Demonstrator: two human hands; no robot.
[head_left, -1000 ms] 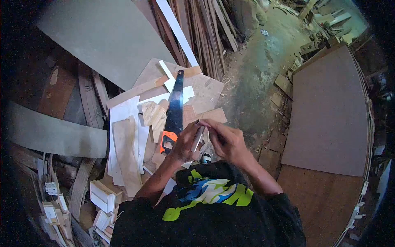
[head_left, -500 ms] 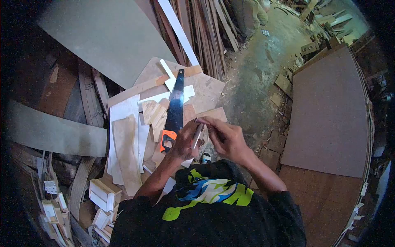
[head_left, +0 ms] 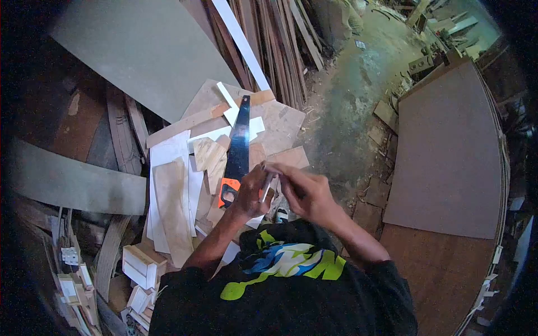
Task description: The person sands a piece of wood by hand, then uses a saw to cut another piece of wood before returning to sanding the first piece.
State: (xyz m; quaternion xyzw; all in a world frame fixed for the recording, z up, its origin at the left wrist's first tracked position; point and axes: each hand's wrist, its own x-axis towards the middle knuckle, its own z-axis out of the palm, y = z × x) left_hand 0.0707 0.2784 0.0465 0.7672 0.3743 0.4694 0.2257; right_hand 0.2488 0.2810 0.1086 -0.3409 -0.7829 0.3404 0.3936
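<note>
Both hands are together in front of my chest. My left hand (head_left: pixel 253 193) is closed round a small, narrow, pale strip (head_left: pixel 265 189), which looks like wood and stands nearly on edge. My right hand (head_left: pixel 311 193) is bent over the strip's far end, its fingers pressed together there and touching the left fingers. Whatever the right fingers pinch is hidden. Just left of my left hand lies a handsaw (head_left: pixel 239 143) with a dark blade and an orange handle (head_left: pixel 228 186), resting on boards and offcuts.
White panels (head_left: pixel 168 196), a curved thin board (head_left: pixel 171 210) and wood offcuts (head_left: pixel 210 159) lie under and around the saw. Long planks (head_left: pixel 274 50) lean at the back. Large stacked sheets (head_left: pixel 448 151) stand on the right. A concrete floor (head_left: pixel 347 112) with scraps runs between.
My right hand has shifted slightly left and tilted over the top of the strip. The left hand keeps its hold, and the saw and boards stay put.
</note>
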